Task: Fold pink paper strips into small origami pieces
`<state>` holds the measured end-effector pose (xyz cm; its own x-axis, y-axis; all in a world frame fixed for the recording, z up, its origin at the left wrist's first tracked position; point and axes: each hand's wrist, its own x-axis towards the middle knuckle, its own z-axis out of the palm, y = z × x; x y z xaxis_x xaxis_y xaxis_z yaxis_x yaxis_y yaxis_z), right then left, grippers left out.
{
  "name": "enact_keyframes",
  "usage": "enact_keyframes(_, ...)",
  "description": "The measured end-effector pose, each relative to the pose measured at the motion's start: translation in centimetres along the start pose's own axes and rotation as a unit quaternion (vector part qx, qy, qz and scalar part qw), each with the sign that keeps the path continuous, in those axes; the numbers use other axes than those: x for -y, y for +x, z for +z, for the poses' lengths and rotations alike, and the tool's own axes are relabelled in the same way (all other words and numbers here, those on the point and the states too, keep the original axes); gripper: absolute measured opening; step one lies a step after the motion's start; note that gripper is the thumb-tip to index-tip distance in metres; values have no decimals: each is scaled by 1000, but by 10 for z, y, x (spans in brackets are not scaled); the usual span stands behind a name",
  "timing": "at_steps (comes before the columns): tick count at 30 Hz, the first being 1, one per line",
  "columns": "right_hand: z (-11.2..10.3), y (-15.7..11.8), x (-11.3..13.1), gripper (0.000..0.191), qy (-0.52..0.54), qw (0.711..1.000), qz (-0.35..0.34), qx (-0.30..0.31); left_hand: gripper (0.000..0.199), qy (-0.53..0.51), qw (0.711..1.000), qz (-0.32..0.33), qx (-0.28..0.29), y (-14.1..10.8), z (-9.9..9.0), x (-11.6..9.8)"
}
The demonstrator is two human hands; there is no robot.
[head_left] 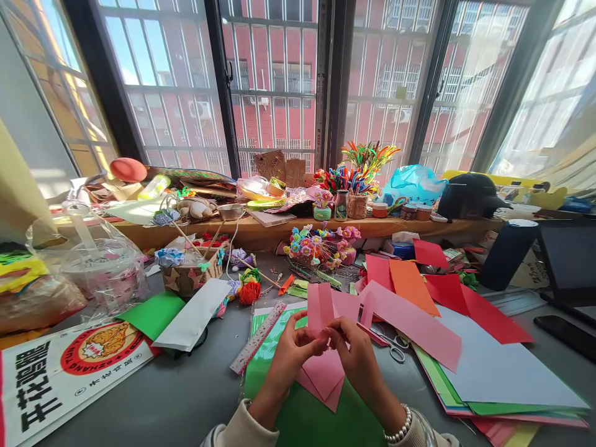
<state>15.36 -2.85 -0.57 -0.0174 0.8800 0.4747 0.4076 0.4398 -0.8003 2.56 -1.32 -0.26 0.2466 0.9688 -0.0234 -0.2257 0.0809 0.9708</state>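
Between both hands is a folded piece of pink paper, held upright with a vertical crease showing. My left hand pinches its lower left edge. The fingers of my right hand close on its lower right corner. Beneath them, more folded pink paper lies on a green sheet. A ruler with a patterned edge rests to the left of my left hand. Scissors sit just right of my right hand, partly under pink paper strips.
Stacked coloured paper covers the right side, near a black phone and a dark bottle. At left stand a plastic cup and a basket with paper flowers. Pipe cleaners fill a pot on the sill.
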Motion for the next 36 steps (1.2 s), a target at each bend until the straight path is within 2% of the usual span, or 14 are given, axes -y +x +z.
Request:
enact_keyframes(5, 1, 0, 0, 21, -1, 1000, -1, -5, 65, -6, 1000, 4, 0, -2, 0, -2)
enact_keyframes(9, 1, -1, 2, 16, 73, 997, 20, -5, 64, -18, 1000, 2, 0, 0, -1, -2)
enact_keyframes(11, 1, -1, 3, 28, 120, 992, 40, -10, 63, -21, 1000, 0, -12, 1, -2, -1)
enact_keyframes(13, 1, 0, 3, 30, 143, 988, 59, 5, 63, -24, 999, -1, -23, 1, -2, -2)
enact_keyframes(17, 0, 1, 3, 31, 140, 986, 85, 41, 61, -27, 1000, -1, -15, -1, -1, -3)
enact_keyframes(28, -2, 2, 3, 40, 180, 975, 125, 36, 53, -23, 1000, 9, 1, 0, 1, -1)
enact_keyframes(36, -3, 1, 2, 34, 175, 974, 136, 40, 57, 5, 1000, 13, -13, 1, 0, 4)
